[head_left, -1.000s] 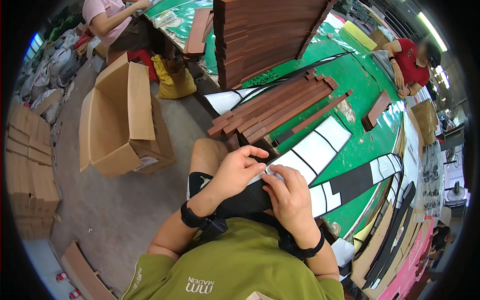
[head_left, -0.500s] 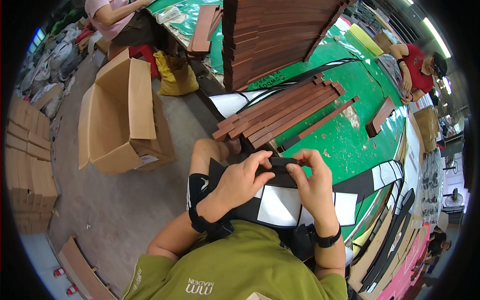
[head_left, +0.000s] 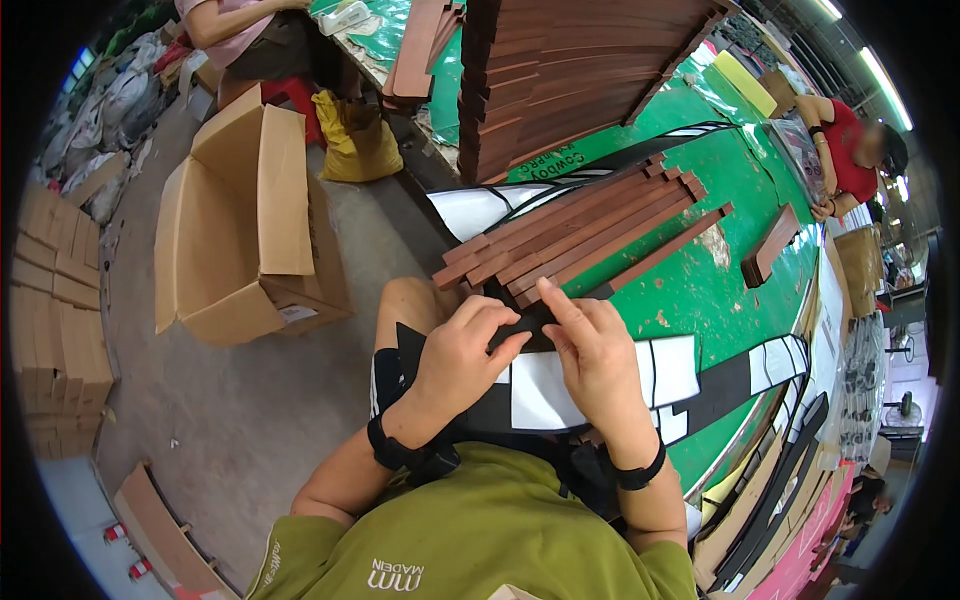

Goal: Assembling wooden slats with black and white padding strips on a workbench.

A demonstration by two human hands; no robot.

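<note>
My left hand (head_left: 455,360) is closed in a pinch on the edge of a black strip with white panels (head_left: 545,390), which lies across my lap and the near table edge. Beside it, my right hand (head_left: 598,365) bends over the same strip, its index finger stretched toward the wooden slats and its thumb close to the black edge. Between the two hands the pinched part is mostly hidden by fingers. Just beyond my fingertips, several reddish-brown wooden slats (head_left: 590,225) lie side by side on the green table (head_left: 680,300).
A tall stack of brown slats (head_left: 570,80) stands at the back. On the left are an open cardboard box (head_left: 235,230) and a yellow bag (head_left: 355,145). More black-and-white strips (head_left: 750,370) lie at right. A person in red (head_left: 850,150) works across the table.
My right hand has moved slightly left and down, its index finger now straighter. My left hand shifted a little left, and the strip between them has dropped from its raised position.
</note>
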